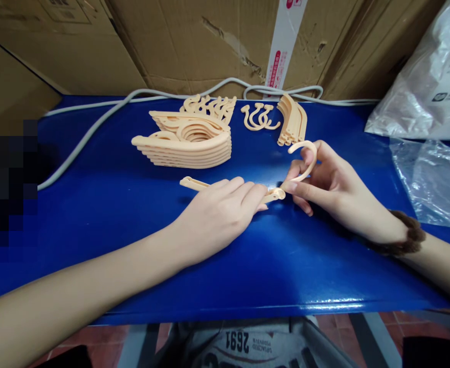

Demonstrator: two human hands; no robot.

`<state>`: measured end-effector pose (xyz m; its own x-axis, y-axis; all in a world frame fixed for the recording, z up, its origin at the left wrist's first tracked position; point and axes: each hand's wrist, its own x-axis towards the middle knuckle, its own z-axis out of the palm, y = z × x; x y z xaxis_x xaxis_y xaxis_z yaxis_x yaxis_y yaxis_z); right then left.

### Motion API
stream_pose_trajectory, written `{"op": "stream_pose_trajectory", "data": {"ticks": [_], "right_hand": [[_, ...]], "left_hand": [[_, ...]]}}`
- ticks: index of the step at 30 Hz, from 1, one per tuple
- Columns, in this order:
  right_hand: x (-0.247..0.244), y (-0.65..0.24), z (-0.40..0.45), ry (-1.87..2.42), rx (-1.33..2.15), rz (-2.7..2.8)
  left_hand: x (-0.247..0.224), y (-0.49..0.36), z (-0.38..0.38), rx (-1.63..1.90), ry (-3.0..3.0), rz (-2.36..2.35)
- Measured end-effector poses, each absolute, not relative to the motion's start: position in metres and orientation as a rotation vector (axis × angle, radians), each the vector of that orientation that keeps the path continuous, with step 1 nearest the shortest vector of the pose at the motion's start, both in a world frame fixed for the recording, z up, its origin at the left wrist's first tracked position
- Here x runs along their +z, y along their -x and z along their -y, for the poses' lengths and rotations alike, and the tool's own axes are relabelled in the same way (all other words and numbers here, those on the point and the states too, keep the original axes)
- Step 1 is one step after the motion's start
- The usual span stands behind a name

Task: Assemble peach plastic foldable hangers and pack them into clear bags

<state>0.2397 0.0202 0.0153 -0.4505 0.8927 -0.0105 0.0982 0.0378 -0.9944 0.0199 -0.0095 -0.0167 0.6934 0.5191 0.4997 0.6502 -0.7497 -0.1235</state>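
My left hand (225, 212) is closed over a peach plastic hanger arm (194, 183), whose far-left tip and rounded right end (276, 194) stick out past the fingers. Just to the right, my right hand (324, 184) pinches a curved hanger hook (314, 158) between thumb and fingers. The hook's base meets the arm's rounded end; whether it sits inside cannot be made out. Behind my hands lies a stack of peach hanger pieces (186, 153). Several loose hooks (209, 106) rest behind that stack, and more hooks (259, 117) lie to its right beside a bundle of hanger arms (292, 120).
The blue tabletop (140, 276) spans the view. A pale cable (90, 138) runs along its back and left. Cardboard boxes (179, 46) wall off the rear. At the right lie a white plastic bag (420, 82) and clear film (435, 184).
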Motion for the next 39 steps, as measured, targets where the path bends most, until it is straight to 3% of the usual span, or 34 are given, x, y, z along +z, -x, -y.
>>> {"op": "stream_pose_trajectory", "data": {"ticks": [39], "right_hand": [[0.0156, -0.2365, -0.0135, 1.02, 1.46, 1.734]], "left_hand": [[-0.0081, -0.0201, 0.0179, -0.564, 2.683, 1.041]]}}
